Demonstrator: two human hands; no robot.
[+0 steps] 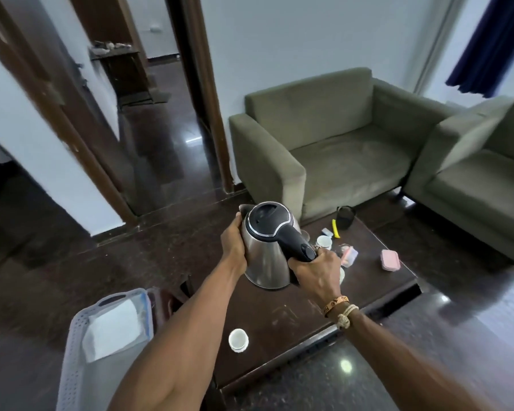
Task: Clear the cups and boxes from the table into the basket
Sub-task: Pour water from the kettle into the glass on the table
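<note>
My right hand (315, 271) was closed tight around the black handle of the kettle (264, 256), fingers wrapped under it and thumb along the top. My left hand (235, 238) cupped the steel side near the spout, fingers curved around the wall. Between them the kettle hung tilted above the tabletop (279, 315), its black lid shut. A woven band (339, 307) sat on my right wrist.

Just past the kettle, a white cup (324, 241) stood upright on the tabletop, and beside it lay a clear box (349, 255) with something pink inside; I could not tell what. Farther right lay a pink box (390, 260), lid on. Another white cup (238, 339) stood alone near the tabletop's near edge, its mouth facing up. At the far corner stood a black mesh holder (345, 217) with a yellow strip (335, 229) lying next to it.

To my left, off the tabletop, stood the pale perforated basket (77, 336), with a folded white cloth (113, 330) in it. A green armchair (324, 149) stood beyond the tabletop.
</note>
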